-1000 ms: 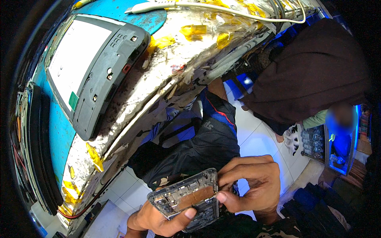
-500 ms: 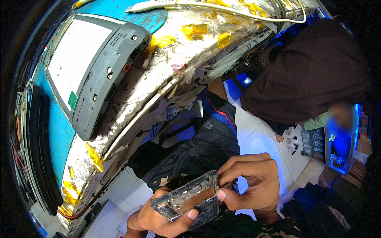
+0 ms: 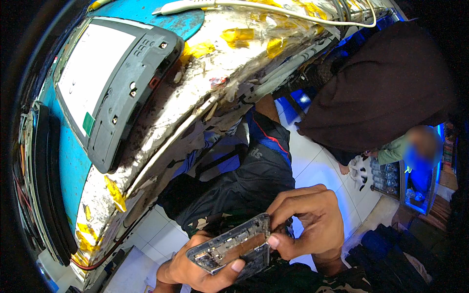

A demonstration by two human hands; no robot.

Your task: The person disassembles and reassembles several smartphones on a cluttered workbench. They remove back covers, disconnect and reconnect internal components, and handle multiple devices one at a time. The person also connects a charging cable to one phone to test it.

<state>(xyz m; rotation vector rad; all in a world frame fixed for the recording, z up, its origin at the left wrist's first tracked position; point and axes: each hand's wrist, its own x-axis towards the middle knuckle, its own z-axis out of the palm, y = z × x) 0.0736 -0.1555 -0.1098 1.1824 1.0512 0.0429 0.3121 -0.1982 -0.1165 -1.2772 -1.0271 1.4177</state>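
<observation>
A: Where's the opened phone [image 3: 228,247]?
B: At 6 o'clock in the worker's view, tilted, held above the lap, its far edge rising toward 2 o'clock. Its bare innards show, with a brown patch [image 3: 248,247] among the small metal parts.
A: And the hands?
B: Near each other, with the phone between them. The left hand [image 3: 202,273], toward 7 o'clock, is clamped around the phone from below, its thumb lying over the near edge. The right hand [image 3: 312,222], between 4 and 5 o'clock, brings thumb and forefinger to the phone's 3 o'clock edge. I can't tell whether they're pinching anything.
A: What's on the bench [image 3: 163,110]?
B: A grey panel [image 3: 111,105] with a white face at 10 o'clock, lying partly on a blue mat [image 3: 73,163]. A white cable [image 3: 283,10] runs along 12 o'clock, above scraps of yellow tape [image 3: 238,36].
A: Anybody near?
B: 1 person under a dark brown cloth [image 3: 378,85], at 2 o'clock, over pale floor tiles [image 3: 312,161].
</observation>
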